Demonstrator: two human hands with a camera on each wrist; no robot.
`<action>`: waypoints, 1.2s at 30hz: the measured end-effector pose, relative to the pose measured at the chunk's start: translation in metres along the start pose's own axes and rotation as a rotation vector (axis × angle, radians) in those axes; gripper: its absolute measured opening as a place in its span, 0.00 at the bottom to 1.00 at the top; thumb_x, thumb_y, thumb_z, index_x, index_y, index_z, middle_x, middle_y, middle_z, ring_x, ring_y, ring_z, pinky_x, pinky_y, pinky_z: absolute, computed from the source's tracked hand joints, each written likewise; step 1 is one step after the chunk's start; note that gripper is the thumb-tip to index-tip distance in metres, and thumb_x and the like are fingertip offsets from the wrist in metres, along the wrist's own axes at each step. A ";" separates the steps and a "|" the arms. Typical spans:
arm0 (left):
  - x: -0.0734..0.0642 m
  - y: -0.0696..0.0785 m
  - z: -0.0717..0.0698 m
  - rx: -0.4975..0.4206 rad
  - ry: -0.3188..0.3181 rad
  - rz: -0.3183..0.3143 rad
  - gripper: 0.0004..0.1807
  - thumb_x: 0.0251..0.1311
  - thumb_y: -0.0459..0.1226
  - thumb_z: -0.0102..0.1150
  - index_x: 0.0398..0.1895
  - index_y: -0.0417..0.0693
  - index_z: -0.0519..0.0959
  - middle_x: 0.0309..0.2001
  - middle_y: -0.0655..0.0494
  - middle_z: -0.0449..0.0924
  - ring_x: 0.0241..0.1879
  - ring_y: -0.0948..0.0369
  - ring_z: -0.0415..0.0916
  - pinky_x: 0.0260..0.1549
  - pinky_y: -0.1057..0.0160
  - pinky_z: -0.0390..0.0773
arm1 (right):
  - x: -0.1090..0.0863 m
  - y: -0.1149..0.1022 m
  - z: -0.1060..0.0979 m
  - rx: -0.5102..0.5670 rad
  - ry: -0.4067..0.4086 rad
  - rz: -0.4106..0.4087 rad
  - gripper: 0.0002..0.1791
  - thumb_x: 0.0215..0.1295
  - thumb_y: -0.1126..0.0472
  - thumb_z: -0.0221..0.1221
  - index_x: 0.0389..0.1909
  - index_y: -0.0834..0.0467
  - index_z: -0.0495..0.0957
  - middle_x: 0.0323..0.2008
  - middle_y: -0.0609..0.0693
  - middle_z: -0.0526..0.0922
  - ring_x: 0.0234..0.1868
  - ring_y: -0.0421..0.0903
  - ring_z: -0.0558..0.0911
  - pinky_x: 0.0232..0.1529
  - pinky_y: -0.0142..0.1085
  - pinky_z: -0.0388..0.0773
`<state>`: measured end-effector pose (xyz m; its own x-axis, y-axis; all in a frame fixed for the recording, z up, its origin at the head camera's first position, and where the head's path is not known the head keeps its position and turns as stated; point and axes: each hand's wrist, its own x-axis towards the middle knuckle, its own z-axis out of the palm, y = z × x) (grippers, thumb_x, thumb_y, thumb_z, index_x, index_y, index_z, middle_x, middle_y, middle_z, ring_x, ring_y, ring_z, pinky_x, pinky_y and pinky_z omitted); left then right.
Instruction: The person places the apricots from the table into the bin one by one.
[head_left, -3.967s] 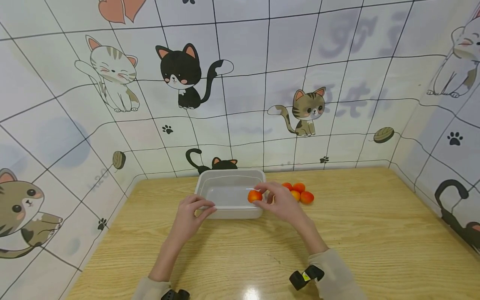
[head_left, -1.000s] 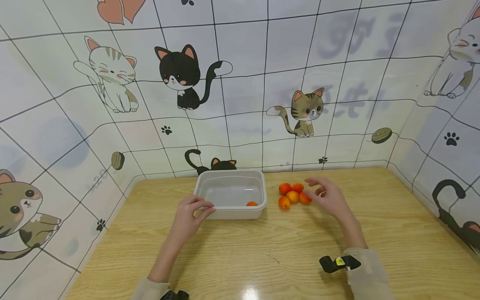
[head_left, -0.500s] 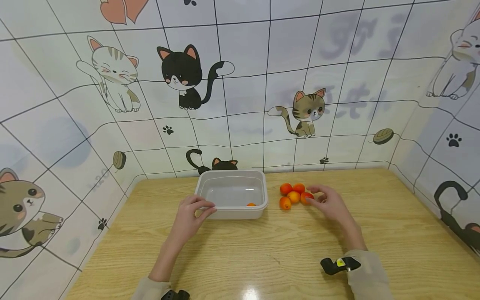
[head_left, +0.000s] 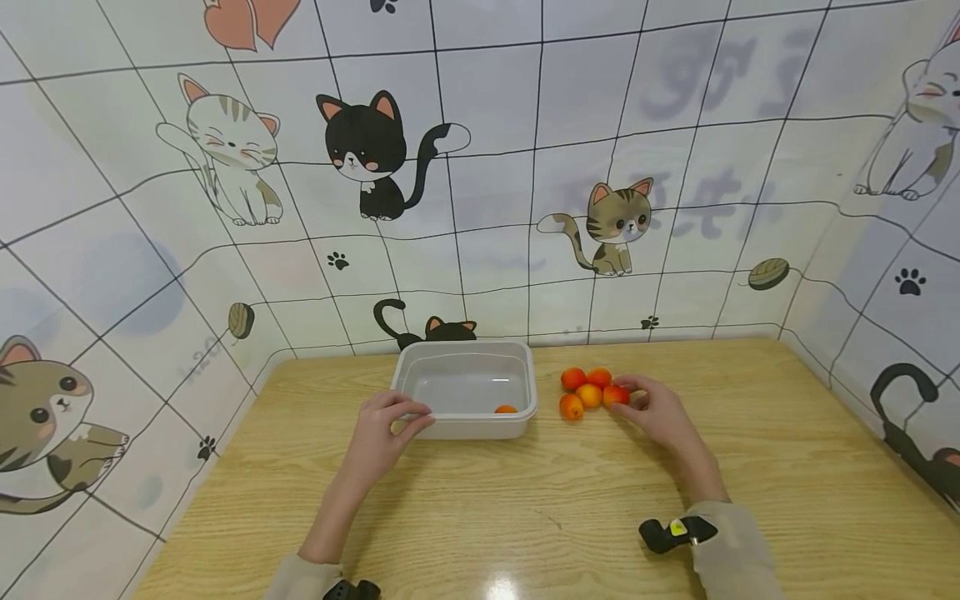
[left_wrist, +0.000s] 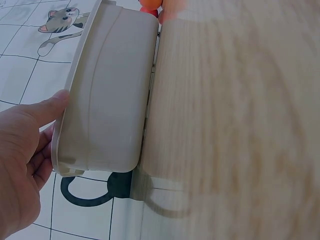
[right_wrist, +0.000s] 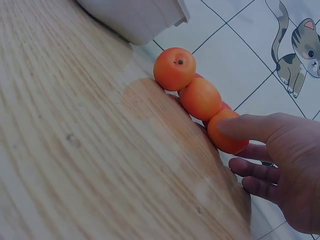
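My left hand (head_left: 378, 429) pinches the near-left rim of a pale grey plastic box (head_left: 463, 427), thumb on the outer side, as the left wrist view also shows. Inside the box, the top of one orange-red fruit (head_left: 506, 409) peeks over the front rim. To the right of the box my right hand (head_left: 656, 408) holds the rightmost fruit (head_left: 616, 395) of a small cluster, thumb on its near side and index finger beyond. In the right wrist view the thumb presses that fruit (right_wrist: 227, 137), which sits against its neighbour (right_wrist: 200, 98).
Several more round orange-red fruits, among them the nearest one (head_left: 572, 407), lie bunched between box and right hand. The wooden table (head_left: 487, 508) ends at a wall (head_left: 480, 167) printed with cartoon cats. Each wrist carries a small black camera (head_left: 678, 532).
My right hand has left the box, where it held a fruit, and moved right to the cluster, closing on the rightmost fruit. That first fruit now lies in the box. The left hand stays put.
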<state>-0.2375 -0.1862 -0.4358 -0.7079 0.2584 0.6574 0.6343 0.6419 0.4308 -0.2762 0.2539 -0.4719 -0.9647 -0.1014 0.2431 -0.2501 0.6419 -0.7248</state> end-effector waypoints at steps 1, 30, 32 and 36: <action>0.000 0.000 0.000 0.000 0.001 0.002 0.06 0.51 0.35 0.77 0.31 0.48 0.88 0.33 0.59 0.81 0.38 0.57 0.75 0.46 0.50 0.70 | 0.000 0.000 0.000 -0.006 0.005 -0.002 0.24 0.64 0.60 0.69 0.58 0.62 0.77 0.48 0.61 0.81 0.40 0.53 0.81 0.43 0.44 0.76; 0.000 0.003 0.000 -0.006 -0.012 -0.022 0.05 0.53 0.36 0.76 0.32 0.49 0.89 0.33 0.59 0.82 0.39 0.57 0.75 0.49 0.47 0.69 | 0.002 -0.015 -0.008 0.017 0.083 0.020 0.25 0.68 0.55 0.67 0.61 0.60 0.76 0.54 0.61 0.80 0.40 0.52 0.78 0.36 0.35 0.76; 0.000 0.003 0.000 -0.006 -0.010 -0.018 0.05 0.53 0.36 0.76 0.32 0.49 0.89 0.33 0.59 0.82 0.39 0.57 0.75 0.48 0.47 0.69 | 0.003 -0.020 -0.008 0.006 0.096 0.006 0.25 0.68 0.54 0.67 0.61 0.61 0.76 0.53 0.61 0.81 0.40 0.52 0.78 0.36 0.35 0.76; -0.001 0.001 0.000 -0.005 -0.004 -0.012 0.06 0.52 0.36 0.77 0.32 0.48 0.88 0.33 0.59 0.81 0.39 0.58 0.74 0.48 0.48 0.69 | 0.005 -0.030 -0.007 -0.007 0.108 -0.025 0.24 0.67 0.54 0.68 0.59 0.60 0.78 0.52 0.60 0.82 0.38 0.51 0.79 0.35 0.36 0.75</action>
<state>-0.2362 -0.1853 -0.4355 -0.7171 0.2536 0.6492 0.6270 0.6415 0.4420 -0.2730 0.2399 -0.4445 -0.9435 -0.0350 0.3296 -0.2731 0.6456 -0.7131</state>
